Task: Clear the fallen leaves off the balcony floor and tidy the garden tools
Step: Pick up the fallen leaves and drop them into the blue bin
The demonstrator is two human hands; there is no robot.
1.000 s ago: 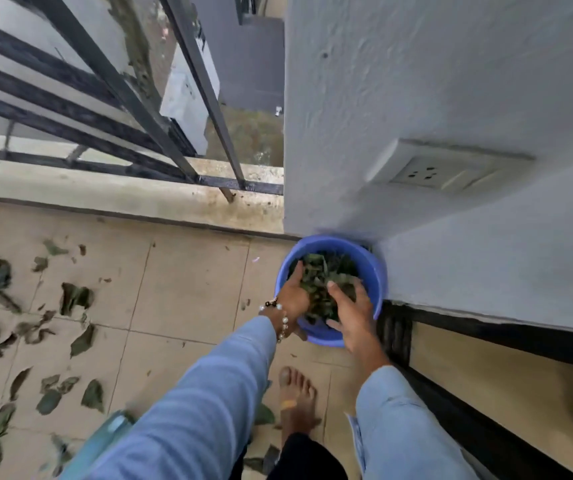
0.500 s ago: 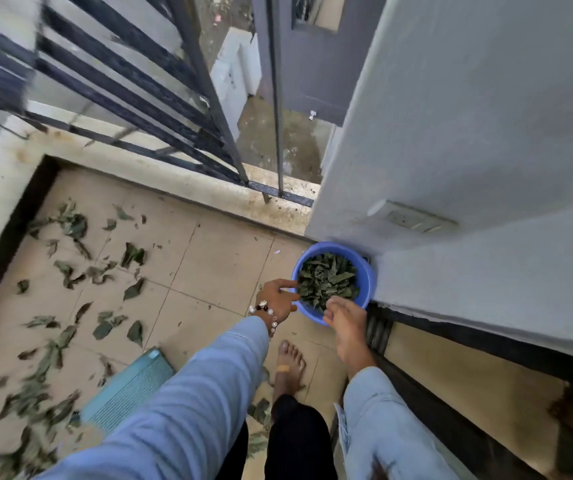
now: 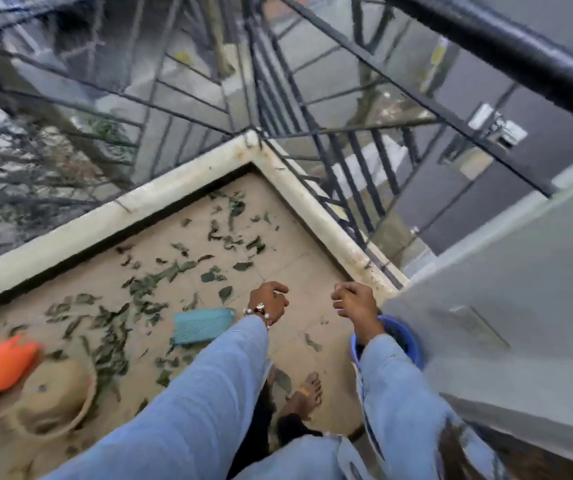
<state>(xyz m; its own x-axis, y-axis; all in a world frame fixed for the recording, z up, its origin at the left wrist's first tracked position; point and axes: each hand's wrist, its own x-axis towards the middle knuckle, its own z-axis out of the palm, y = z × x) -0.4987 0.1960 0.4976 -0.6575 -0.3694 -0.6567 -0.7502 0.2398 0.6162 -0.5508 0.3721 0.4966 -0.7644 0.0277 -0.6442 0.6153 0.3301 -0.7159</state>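
left hand point(image 3: 268, 302) up over the tiled floor point(image 3: 288, 271), fingers loosely curled, nothing in them – a beaded bracelet point(image 3: 260, 311) at the wrist, a light blue sleeve point(image 3: 188, 393) running back toward the camera. right hand point(image 3: 356, 302) level with it and a little apart, fingers likewise loosely bent, holding nothing that shows; slightly blurred, so fine detail of the fingertips cannot be told. just below and behind the right wrist, a blue bucket point(image 3: 413, 344) against the grey wall point(image 3: 486, 289), dark green leaves inside, mostly hidden by the forearm. down between the two sleeves, a bare foot point(image 3: 306, 393) on the tiles with a small strip across the toes.

left of the left hand, flat on the floor, a teal dustpan-like tool point(image 3: 202, 325), blurred. beyond it and all across the corner, scattered fallen leaves point(image 3: 146, 282) – thickest in a band from the far corner of the balcony down toward the lower left, a few single ones near the foot. further left, a straw hat point(image 3: 56, 393) lying on the floor with an orange object point(image 3: 4, 365) resting on its edge; what the orange thing is cannot be told. around the floor, a pale raised kerb point(image 3: 174, 188) meeting in a corner, with dark metal railing point(image 3: 278, 98) standing on it and blurred ground far beneath.
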